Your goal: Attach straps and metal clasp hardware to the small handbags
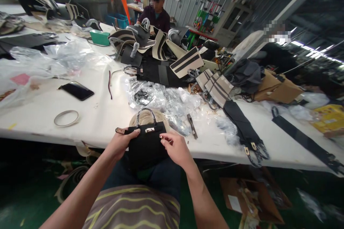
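Your left hand (121,143) grips the black bag (146,152), between your hands; your right hand (175,147) pinches a small metal piece (161,137). Likely step: hardware work; next move calls for steady holding.

Black bag (147,148) partly hides left grip (123,140); piece (161,137) at right grip (175,146) indistinct

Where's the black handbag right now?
Head view, lower centre: the black handbag is between the left hand, which grips its upper left corner, and the right hand, at the white table's near edge.
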Demonstrator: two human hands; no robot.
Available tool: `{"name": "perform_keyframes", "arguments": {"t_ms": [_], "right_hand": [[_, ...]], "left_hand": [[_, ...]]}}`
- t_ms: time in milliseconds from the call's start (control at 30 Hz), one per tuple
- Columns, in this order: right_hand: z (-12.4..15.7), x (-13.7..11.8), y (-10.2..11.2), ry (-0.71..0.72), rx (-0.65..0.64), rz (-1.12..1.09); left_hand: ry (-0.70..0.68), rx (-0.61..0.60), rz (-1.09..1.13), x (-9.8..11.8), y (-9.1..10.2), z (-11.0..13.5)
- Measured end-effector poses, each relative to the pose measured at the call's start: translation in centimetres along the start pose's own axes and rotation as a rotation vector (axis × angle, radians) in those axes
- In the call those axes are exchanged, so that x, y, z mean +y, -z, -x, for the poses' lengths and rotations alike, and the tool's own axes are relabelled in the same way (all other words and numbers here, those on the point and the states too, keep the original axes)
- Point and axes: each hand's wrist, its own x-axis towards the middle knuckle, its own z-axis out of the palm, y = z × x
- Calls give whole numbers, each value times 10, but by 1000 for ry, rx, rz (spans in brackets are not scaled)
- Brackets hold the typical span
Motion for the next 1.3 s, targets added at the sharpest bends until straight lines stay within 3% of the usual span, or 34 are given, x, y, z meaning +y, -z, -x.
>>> {"name": "perform_keyframes", "arguments": {"t_ms": [100, 167, 233, 300, 400, 667, 900, 1067, 1300], "right_hand": [[1, -6, -8, -45, -106, -5], [-1, -10, -24, -76, -106, -102], [-5, -13, -40, -83, -4, -228], [-10, -14, -49, -52, 189, -286], [-21, -9, -44, 13, 367, -184], [-40, 12, -4, -221, 170, -214], [-35, 12, -7, -126, 214, 11], [-36, 9, -2, -103, 148, 86], [-39, 12, -1, -71, 102, 128]], "left_hand": [[13, 10, -5, 1, -3, -1], [20, 6, -12, 0, -5, 0], [20, -7, -19, -1, -5, 1], [26, -22, -21, -2, -4, 3], [40, -36, -25, -4, -2, 5], [-6, 6, -75, -4, -7, 8], [-36, 31, -102, -9, -9, 7], [-65, 82, -99, -9, -15, 12], [-255, 178, -173, -25, -21, 10]]}}
